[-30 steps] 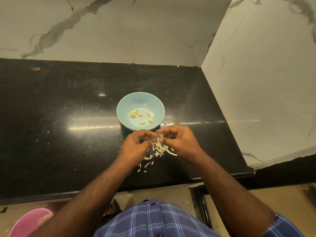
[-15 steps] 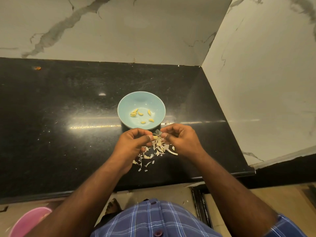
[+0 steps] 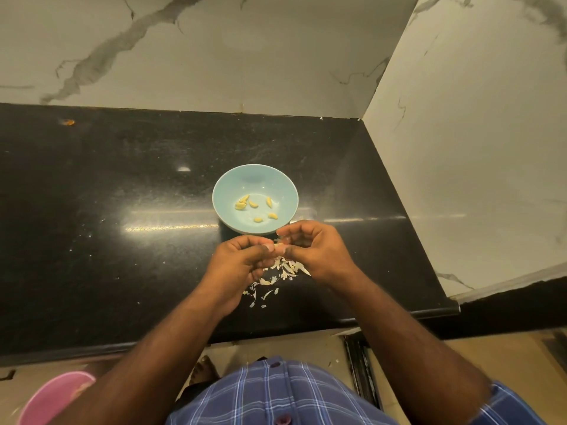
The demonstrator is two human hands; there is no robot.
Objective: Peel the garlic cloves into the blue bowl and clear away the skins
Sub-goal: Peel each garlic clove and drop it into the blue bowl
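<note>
The dark tabletop lies open across the left half of the frame. At centre the blue bowl blocks the way, skins are scattered just below it, and marble walls close off the top and right

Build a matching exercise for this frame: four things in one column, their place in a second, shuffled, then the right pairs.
Things:
1. peeled cloves
2. garlic skins
3. garlic clove
4. blue bowl

Places:
A. pinched between left hand and right hand
B. on the black counter, beyond the hands
C. inside the bowl
D. scattered on the counter under the hands

Pairs: 1-C, 2-D, 3-A, 4-B
</note>
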